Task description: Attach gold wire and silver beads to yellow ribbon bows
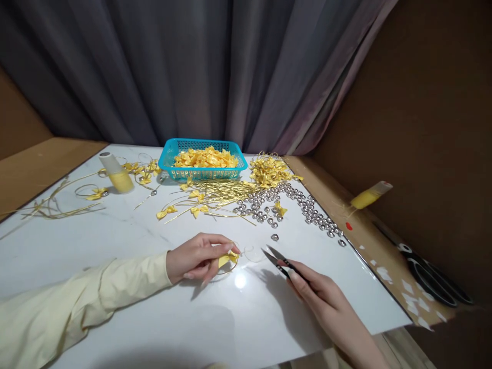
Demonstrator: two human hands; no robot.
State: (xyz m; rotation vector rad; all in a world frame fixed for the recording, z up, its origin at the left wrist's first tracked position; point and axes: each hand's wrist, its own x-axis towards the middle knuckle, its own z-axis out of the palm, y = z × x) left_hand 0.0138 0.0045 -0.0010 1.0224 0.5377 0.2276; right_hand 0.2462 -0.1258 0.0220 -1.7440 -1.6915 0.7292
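Note:
Between thumb and fingers, my left hand (202, 256) pinches a yellow ribbon bow (227, 260) with a loop of thin gold cord under it. A thin wire-like loop (253, 253) lies just right of those fingertips. My right hand (313, 289) is closed around black thread snips (284, 262). Their two blades stand apart and point up and left, toward the bow but not touching it. One silver bead (274, 237) sits alone beyond the blade tips.
A blue basket (203, 173) of yellow bows stands at the back. Gold cords (226, 190), a heap of corded bows (269, 169) and many silver beads (315, 212) lie before it. A glue bottle (120, 174) stands left; another bottle (371, 195) and large scissors (434, 277) are at right.

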